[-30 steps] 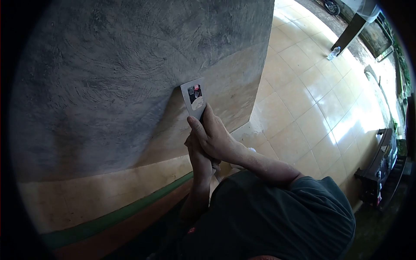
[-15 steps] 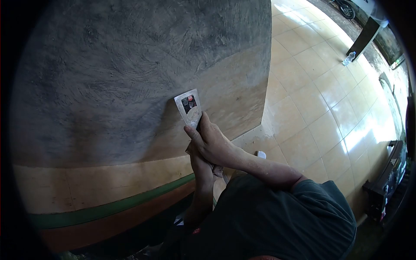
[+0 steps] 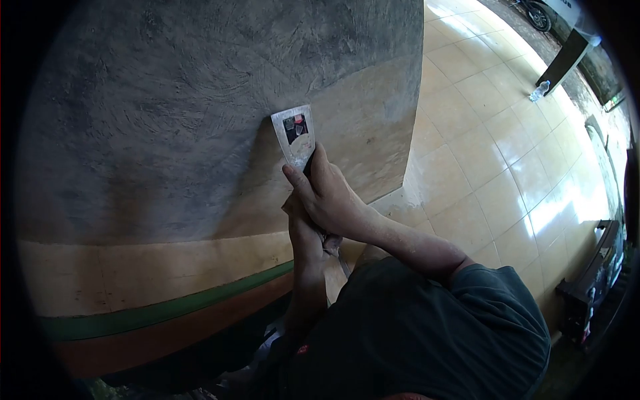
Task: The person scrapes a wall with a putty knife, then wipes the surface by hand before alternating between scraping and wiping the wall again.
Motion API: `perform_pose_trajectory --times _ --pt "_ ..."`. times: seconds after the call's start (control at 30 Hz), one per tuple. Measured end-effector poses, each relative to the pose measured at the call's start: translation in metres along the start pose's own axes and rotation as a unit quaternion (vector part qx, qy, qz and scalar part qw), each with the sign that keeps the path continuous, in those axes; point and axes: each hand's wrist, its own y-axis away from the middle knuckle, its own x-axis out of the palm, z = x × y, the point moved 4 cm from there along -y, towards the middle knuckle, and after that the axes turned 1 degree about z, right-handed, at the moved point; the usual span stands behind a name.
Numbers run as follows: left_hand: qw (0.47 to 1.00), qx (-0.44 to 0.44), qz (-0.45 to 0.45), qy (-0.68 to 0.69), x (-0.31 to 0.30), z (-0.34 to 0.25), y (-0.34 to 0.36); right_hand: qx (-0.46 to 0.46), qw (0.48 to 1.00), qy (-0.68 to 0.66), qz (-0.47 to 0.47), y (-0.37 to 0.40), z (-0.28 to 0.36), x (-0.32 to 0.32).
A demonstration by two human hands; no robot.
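Note:
A putty knife (image 3: 298, 130) with a flat metal blade and a dark printed label is in my right hand (image 3: 333, 197). My fingers are closed round its handle, the thumb along the near side. The blade's wide end points up at the grey, roughly plastered wall (image 3: 187, 100); whether it touches is hard to tell. Just below, my left hand (image 3: 307, 233) is partly covered by the right hand and wrist. Its visible fingers are curled, and a small edge sticks out near its top, but what it holds cannot be made out.
Below the grey coat runs a bare beige band (image 3: 167, 273), then a green stripe (image 3: 167, 303). Glossy tiled floor (image 3: 480, 133) lies right of the wall's corner. A plastic bottle (image 3: 539, 91) stands by a dark post (image 3: 567, 60). Dark furniture (image 3: 587, 283) is at the right.
Both hands and the putty knife have moved upward along the wall. The camera view has shifted slightly. My grip on the knife looks the same.

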Motion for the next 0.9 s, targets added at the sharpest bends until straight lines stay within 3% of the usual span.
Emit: perform_pose_trajectory --times 0.27,0.33,0.47,0.6,0.67,0.7,0.77,0.9 --pt "0.999 -0.024 -0.013 0.042 -0.003 0.014 -0.001 -0.035 0.998 0.04 -0.018 -0.001 -0.01 0.002" --pt "0.999 0.011 0.031 -0.013 -0.002 0.008 -0.006 -0.023 0.999 0.032 -0.017 -0.004 0.002 -0.005" --pt "1.0 0.009 0.029 -0.006 0.003 0.008 0.0 -0.012 0.999 0.033 -0.012 0.003 -0.007 -0.001" --pt "0.997 -0.033 -0.024 0.062 0.009 0.008 0.002 -0.022 0.998 0.042 -0.029 0.002 -0.014 0.004" --pt "0.985 -0.055 -0.144 0.083 0.013 0.0 0.003 0.044 0.999 0.022 -0.009 0.0 0.002 -0.003" --pt "0.984 -0.059 -0.146 0.082 0.006 0.003 0.004 0.049 0.999 0.02 -0.009 0.001 0.004 -0.004" --pt "0.996 -0.012 0.07 0.049 -0.004 0.008 0.005 0.057 0.998 0.01 0.006 0.003 0.005 -0.003" --pt "0.992 -0.021 0.085 0.089 -0.009 0.013 0.009 0.033 0.998 0.048 0.007 0.003 -0.013 0.008"
